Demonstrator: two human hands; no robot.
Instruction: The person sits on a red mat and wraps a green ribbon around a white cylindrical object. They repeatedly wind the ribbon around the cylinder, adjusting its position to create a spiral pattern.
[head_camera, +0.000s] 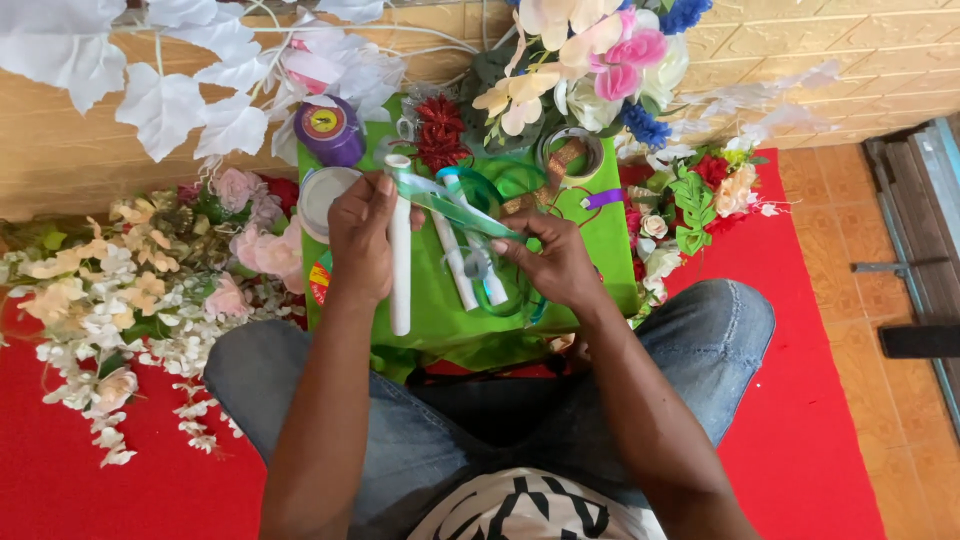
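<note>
A white tube (400, 250) stands over the green cloth (600, 250), gripped near its top by the left hand (362, 238); the right hand (548, 262) pinches green ribbon (462, 212) stretched from it. Keeping the ribbon taut and angled should wrap it evenly. Artificial flowers (150, 290) surround.

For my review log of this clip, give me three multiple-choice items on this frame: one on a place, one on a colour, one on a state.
1. Where is the purple tape roll?
A. at the green cloth's far left corner
B. on the tiled floor
C. on the person's knee

2. What colour is the mat under the person?
A. blue
B. red
C. grey

3. What is the left hand doing?
A. lying flat
B. gripping a white tube
C. holding scissors

Answers: A, it sits at the green cloth edge; B, red shows both sides; B, fingers close round the tube.
</note>
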